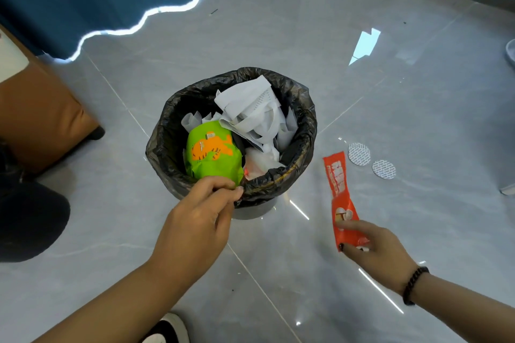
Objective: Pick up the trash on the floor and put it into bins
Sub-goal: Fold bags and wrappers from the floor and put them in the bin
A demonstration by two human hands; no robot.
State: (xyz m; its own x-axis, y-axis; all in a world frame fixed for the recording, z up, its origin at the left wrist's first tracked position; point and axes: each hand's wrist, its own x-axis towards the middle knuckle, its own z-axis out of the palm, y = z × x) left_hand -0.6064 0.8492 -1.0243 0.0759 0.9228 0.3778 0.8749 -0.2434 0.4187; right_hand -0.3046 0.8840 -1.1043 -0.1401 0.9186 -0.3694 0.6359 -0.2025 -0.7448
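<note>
A: Which step?
B: Left hand (199, 213) pinches the green packet (213, 157) at the bin's (302, 131) six o'clock rim; right hand (370, 245) grips the red wrapper (338, 184).
A: Next?
B: Probably release, then carry the wrapper toward ten o'clock, into the bin.

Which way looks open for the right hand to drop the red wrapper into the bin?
Probably straight left: the right hand holds the red wrapper beside the bin, with nothing between them.

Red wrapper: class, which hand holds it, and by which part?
The right hand pinches the red wrapper at its lower end, nearest the person.
</note>
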